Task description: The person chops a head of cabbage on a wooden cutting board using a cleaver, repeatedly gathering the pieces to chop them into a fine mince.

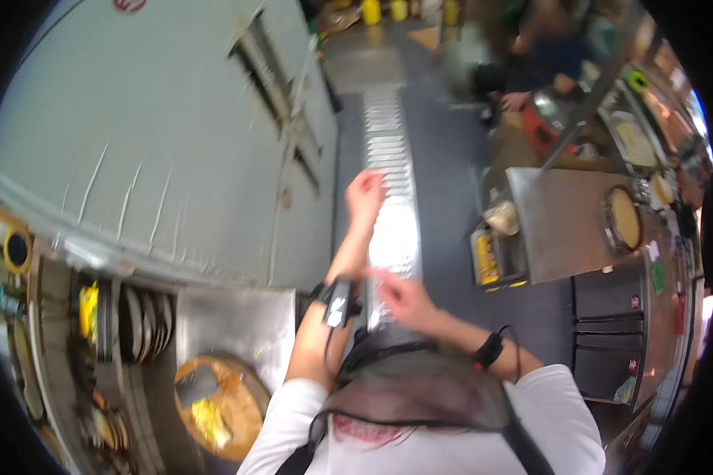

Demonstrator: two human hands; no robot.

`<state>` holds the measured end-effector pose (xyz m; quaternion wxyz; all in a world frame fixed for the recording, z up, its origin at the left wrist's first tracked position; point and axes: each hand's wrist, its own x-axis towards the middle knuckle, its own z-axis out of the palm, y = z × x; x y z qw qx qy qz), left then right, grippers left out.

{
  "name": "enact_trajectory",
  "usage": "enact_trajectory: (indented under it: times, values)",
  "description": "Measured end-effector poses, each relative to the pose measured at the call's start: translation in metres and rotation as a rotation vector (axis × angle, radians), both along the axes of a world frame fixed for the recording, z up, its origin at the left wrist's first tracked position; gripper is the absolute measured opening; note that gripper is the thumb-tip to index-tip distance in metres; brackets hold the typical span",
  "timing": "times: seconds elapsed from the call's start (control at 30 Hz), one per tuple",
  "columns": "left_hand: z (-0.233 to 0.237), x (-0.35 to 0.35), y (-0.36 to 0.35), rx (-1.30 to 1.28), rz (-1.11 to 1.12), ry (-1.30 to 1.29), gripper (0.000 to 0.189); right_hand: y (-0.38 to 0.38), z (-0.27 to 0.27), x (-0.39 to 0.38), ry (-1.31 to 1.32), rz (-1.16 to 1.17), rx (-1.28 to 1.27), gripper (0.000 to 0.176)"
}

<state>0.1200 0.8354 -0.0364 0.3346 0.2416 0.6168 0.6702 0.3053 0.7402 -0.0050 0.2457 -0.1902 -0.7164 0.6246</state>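
Both hands are raised in front of my body, above the floor and its long metal drain grate (pixel 390 170). My left hand (pixel 365 194) is farther forward, with its fingers curled inward; whether anything is inside them is too blurred to tell. Lower and to the right, my right hand (pixel 402 298) is beside my left forearm, its fingers partly stretched and smeared by motion. No object shows in it. A black device (pixel 338 304) is strapped to my left wrist, and a black band (pixel 489 349) is on my right wrist.
Tall grey cabinet doors (pixel 158 134) stand at the left. Below them, a round cutting board (pixel 249 412) holds a cleaver (pixel 196 385) and yellow chopped food (pixel 210 421). At the right is a metal worktop (pixel 558 226) with a round pan (pixel 624 219). Blurred people (pixel 558 51) are at the back right.
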Motion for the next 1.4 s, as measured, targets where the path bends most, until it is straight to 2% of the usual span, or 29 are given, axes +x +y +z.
enact_trajectory:
  times: [0.07, 0.13, 0.2, 0.23, 0.27, 0.33, 0.37, 0.5, 0.6, 0.67, 0.73, 0.8, 0.87, 0.9, 0.93, 1.0, 1.07, 1.13, 1.2, 1.27, 1.37, 1.4]
  values:
    - [-0.007, -0.004, 0.003, -0.009, 0.024, 0.006, 0.013, -0.004, -0.006, -0.003, 0.078, -0.048, 0.132, 0.031]
    - [0.008, 0.000, -0.006, -0.029, 0.020, -0.029, 0.013, -0.005, -0.017, -0.004, 0.045, -0.001, 0.046, 0.020]
    - [0.015, 0.002, -0.011, -0.027, 0.008, -0.061, 0.013, -0.006, -0.029, -0.011, 0.025, 0.020, -0.240, 0.011]
    - [0.017, 0.005, -0.011, -0.023, -0.008, -0.062, 0.014, -0.005, -0.033, -0.014, -0.020, 0.107, -0.300, 0.012]
    - [0.022, 0.009, -0.012, -0.022, -0.021, -0.065, 0.014, -0.003, -0.035, -0.018, -0.021, 0.097, -0.295, 0.012]
    - [0.028, 0.021, -0.011, -0.018, -0.081, -0.046, 0.014, -0.006, -0.038, -0.022, -0.211, 0.410, -0.769, 0.016]
    - [0.031, 0.027, -0.012, -0.015, -0.133, -0.023, 0.014, -0.005, -0.037, -0.022, -0.190, 0.464, -0.819, 0.019]
    - [0.037, 0.047, -0.019, -0.016, -0.257, -0.079, 0.015, 0.002, -0.037, -0.018, -0.188, 0.598, -0.861, 0.015]
    - [0.044, 0.061, -0.025, -0.052, -0.266, -0.134, 0.014, -0.001, -0.044, -0.014, -0.165, 0.778, -0.894, 0.010]
    - [0.043, 0.069, -0.026, -0.031, -0.248, -0.147, 0.015, -0.006, -0.049, -0.015, -0.328, 0.776, -0.792, 0.017]
    - [0.035, 0.074, -0.026, 0.032, -0.243, -0.093, 0.015, -0.009, -0.056, -0.016, -0.360, 0.756, -0.903, 0.021]
    - [0.024, 0.066, -0.029, -0.005, -0.242, 0.164, 0.014, -0.005, -0.055, -0.016, -0.402, 0.760, -0.882, 0.018]
    - [0.043, 0.060, -0.052, -0.221, -0.103, 0.705, 0.012, -0.004, -0.067, -0.018, -0.436, 0.731, -0.934, 0.017]
    - [0.032, 0.049, -0.063, -0.189, -0.048, 0.923, 0.011, -0.003, -0.048, -0.019, -0.456, 0.695, -0.922, 0.014]
    - [0.020, 0.035, -0.076, -0.164, -0.003, 1.142, 0.010, 0.000, -0.073, -0.024, -0.425, 0.830, -0.940, 0.017]
    - [0.003, 0.018, -0.108, -0.306, 0.047, 1.138, 0.010, -0.002, -0.066, -0.033, -0.456, 0.917, -1.009, 0.020]
    - [-0.007, 0.007, -0.146, -0.414, 0.092, 0.938, 0.011, -0.009, -0.063, -0.045, -0.505, 1.042, -1.002, 0.020]
    - [-0.011, -0.001, -0.190, -0.517, 0.196, 0.876, 0.012, -0.022, -0.063, -0.061, -0.538, 1.150, -0.987, 0.021]
    - [-0.010, -0.001, -0.236, -0.610, 0.352, 0.664, 0.014, -0.041, -0.064, -0.072, -0.559, 1.256, -0.918, 0.021]
    - [-0.010, -0.001, -0.278, -0.702, 0.435, 0.672, 0.014, -0.065, -0.062, -0.081, -0.595, 1.319, -0.894, 0.021]
    - [-0.014, -0.002, -0.336, -0.769, 0.508, 0.871, 0.013, -0.106, -0.051, -0.091, -0.648, 1.349, -0.774, 0.017]
    - [-0.014, -0.004, -0.354, -0.773, 0.531, 0.865, 0.013, -0.121, -0.051, -0.094, -0.659, 1.368, -0.761, 0.017]
